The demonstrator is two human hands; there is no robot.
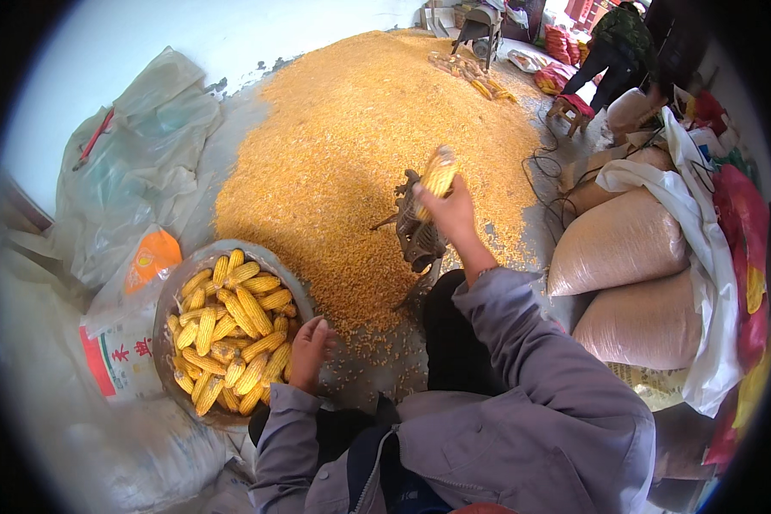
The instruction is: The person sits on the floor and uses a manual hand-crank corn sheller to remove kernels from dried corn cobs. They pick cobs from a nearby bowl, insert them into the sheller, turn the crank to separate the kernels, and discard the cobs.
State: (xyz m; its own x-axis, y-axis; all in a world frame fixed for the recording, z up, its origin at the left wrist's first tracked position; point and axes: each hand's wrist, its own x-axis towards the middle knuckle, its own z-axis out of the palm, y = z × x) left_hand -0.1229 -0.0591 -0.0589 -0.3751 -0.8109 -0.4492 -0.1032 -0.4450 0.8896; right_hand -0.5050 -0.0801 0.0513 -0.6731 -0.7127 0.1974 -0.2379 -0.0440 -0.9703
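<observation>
My right hand (455, 212) grips an ear of yellow corn (439, 172), its upper end blurred, just above a dark metal corn sheller (411, 225). Loose kernels form a wide heap (334, 167) around and beyond the sheller. My left hand (310, 352) is beside the right rim of a large round tub (273, 254); its fingers are loosely curled and nothing shows in them. Several whole ears of corn (238, 327) fill the tub. Whether the left hand touches the rim is hard to tell.
Full sacks (620, 241) are stacked on the right, near a black cable (546, 167). Plastic sheeting (144, 135) with a red-handled tool (95, 138) lies left. Farther back are cobs (466, 69), a machine on legs (480, 29), a wooden stool (570, 114) and a bending person (617, 51).
</observation>
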